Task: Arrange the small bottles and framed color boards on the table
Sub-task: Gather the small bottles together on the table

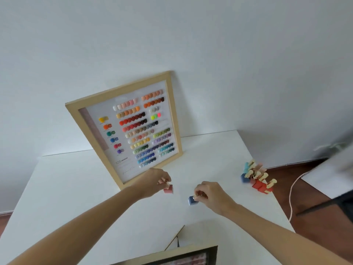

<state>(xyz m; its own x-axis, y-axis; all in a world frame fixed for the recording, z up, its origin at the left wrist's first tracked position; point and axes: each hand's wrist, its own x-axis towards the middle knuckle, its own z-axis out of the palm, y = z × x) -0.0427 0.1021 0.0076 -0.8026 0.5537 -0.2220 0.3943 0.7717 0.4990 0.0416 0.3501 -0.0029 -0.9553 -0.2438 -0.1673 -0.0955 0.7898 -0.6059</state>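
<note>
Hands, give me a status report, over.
Left hand pinching pink bottle, right hand pinching blue bottle. Framed color board leaning on wall. Bottle cluster at right table edge. Nothing between hands.

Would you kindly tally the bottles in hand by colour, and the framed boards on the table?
Pink bottle, held by left hand: 1
Blue bottle, held by right hand: 1
Framed boards, one leaning at the wall, one partly seen at the near edge: 2
Total: 4
The clustered bottles are too blurred to count.
</note>
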